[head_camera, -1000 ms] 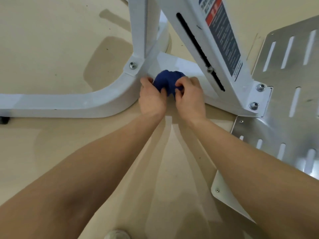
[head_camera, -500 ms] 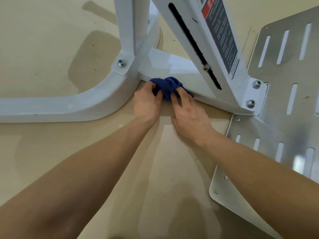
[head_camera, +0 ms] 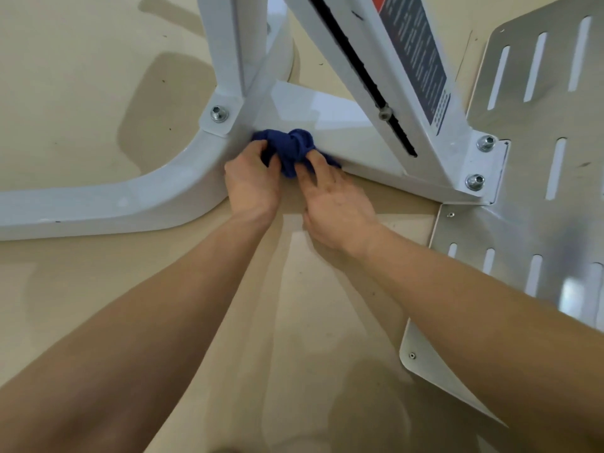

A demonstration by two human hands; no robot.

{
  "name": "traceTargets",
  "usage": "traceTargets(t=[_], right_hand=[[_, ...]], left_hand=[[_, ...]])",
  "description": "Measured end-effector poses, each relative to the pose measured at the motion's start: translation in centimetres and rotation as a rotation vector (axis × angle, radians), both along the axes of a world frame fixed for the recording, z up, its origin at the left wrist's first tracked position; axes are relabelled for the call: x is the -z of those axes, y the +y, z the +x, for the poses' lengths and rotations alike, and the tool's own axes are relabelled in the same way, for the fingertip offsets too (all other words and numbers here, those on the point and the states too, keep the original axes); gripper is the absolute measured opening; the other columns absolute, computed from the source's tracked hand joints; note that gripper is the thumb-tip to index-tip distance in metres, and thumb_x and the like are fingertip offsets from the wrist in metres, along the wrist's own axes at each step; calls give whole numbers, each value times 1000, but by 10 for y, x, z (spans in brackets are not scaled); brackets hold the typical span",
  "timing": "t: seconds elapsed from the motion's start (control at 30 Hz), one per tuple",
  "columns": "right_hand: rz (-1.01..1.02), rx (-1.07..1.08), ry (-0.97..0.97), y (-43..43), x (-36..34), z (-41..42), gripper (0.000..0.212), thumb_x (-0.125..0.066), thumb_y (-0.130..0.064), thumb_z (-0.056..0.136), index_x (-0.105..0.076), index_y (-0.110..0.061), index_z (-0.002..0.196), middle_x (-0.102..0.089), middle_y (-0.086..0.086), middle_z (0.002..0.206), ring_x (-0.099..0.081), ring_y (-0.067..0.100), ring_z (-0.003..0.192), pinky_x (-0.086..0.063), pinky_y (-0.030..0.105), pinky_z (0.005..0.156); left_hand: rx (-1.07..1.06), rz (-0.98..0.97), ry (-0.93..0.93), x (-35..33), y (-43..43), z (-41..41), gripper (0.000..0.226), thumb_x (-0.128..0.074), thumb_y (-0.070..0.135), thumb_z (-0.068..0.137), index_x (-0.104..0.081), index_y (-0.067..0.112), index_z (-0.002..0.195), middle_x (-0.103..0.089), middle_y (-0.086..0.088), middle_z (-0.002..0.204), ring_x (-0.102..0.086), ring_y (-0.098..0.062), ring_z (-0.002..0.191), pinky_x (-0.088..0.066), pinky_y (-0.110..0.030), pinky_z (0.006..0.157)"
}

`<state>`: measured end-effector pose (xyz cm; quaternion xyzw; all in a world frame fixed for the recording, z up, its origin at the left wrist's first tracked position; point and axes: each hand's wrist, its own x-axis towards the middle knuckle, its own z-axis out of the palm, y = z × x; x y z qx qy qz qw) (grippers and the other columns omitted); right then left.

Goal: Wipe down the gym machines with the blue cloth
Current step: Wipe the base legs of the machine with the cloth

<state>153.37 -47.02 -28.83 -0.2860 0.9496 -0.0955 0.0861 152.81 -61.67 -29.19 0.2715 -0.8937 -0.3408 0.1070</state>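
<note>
**Working the cloth into the base joint of the machine**

I judged this to be mid-wipe on the lowest part of the machine, with plenty of the frame not yet covered. The blue cloth (head_camera: 291,148) sat bunched in the corner where the curved white base tube (head_camera: 98,204) met the flat cross-member (head_camera: 327,125), just below the bolted bracket (head_camera: 218,113) and right at floor (head_camera: 81,76) level.

My left hand (head_camera: 253,183) had its fingers curled round the near left side of the cloth, grasping it. My right hand (head_camera: 336,201) lay flatter, fingers reaching out nearly straight with their tips pressed on the cloth's right edge. I could not tell whether the thumb was pinching underneath.

The next move, as I read it, called for dragging the wad along the cross-member towards the slanted upright (head_camera: 359,44) and its two bolts by the slotted metal plate (head_camera: 539,223). That would want firm downward pressure, and the cloth opened out a little so that more of it met the paint.

The cloth itself looked dark blue, soft and thick. It was twisted into a tight knot-like ball and not spread flat, so only a small patch of it touched the frame.
</note>
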Motion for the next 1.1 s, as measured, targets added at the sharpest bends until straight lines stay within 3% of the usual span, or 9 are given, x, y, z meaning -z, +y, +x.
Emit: traceTargets(t=[0.1,0.2,0.3,0.47,0.57,0.67,0.87,1.0,1.1], right_hand=[[56,44,3,20,-1,10,71,-53,-22,92,-21,-13,155,-15,11,160,-40,27,135,-47,39,97],[42,143,-1,52,-8,22,69,-56,-20,88,-29,-13,152,-23,13,156,-51,30,122,-49,38,90],[69,212,-10,83,-14,32,70,-57,-21,85,-31,-12,150,-24,14,153,-51,32,119,-47,38,93],[127,319,-15,123,-25,44,62,-56,-20,83,-39,-8,142,-26,13,153,-52,31,116,-45,35,93],[117,502,-90,137,-34,51,53,-55,-22,88,-42,-5,136,-18,11,156,-49,30,123,-46,35,90],[65,556,-113,135,-43,54,55,-54,-21,90,-38,-1,138,-16,12,154,-46,29,129,-47,35,91],[-129,422,85,114,-67,39,66,-54,-13,84,-35,-2,145,-18,8,157,-59,23,101,-39,24,72],[-317,399,159,103,-85,18,49,-53,-24,92,-46,-5,136,-31,0,151,-57,17,107,-46,26,80],[-391,440,169,108,-87,9,39,-56,-36,97,-58,-7,122,-49,3,133,-54,14,103,-42,23,82]], left_hand=[[83,53,4,2,14,2,14,-60,21,87,-71,16,92,-71,5,83,-64,-12,77,-41,-18,68],[224,117,-39,6,39,4,19,-60,27,88,-72,17,98,-72,3,90,-66,-13,82,-50,-26,75],[337,108,-33,7,69,5,21,-59,34,87,-70,18,96,-71,4,86,-66,-15,78,-54,-34,72],[387,121,-26,0,119,12,16,-63,27,84,-72,17,92,-72,5,84,-63,-14,75,-37,-23,63],[442,233,-66,-7,151,15,15,-66,27,82,-75,18,90,-74,5,83,-66,-13,76,-48,-27,68],[414,342,-62,-17,158,17,11,-69,24,81,-76,17,87,-73,6,80,-66,-11,75,-52,-30,75],[272,398,141,-55,119,17,4,-74,28,81,-75,25,84,-66,22,69,-64,7,71,-49,-12,71],[188,455,287,-76,108,19,9,-77,25,80,-74,18,85,-69,16,73,-64,4,71,-51,-13,72],[196,448,235,-75,109,18,9,-76,26,80,-69,20,80,-67,13,71,-62,2,68,-49,-12,68]])
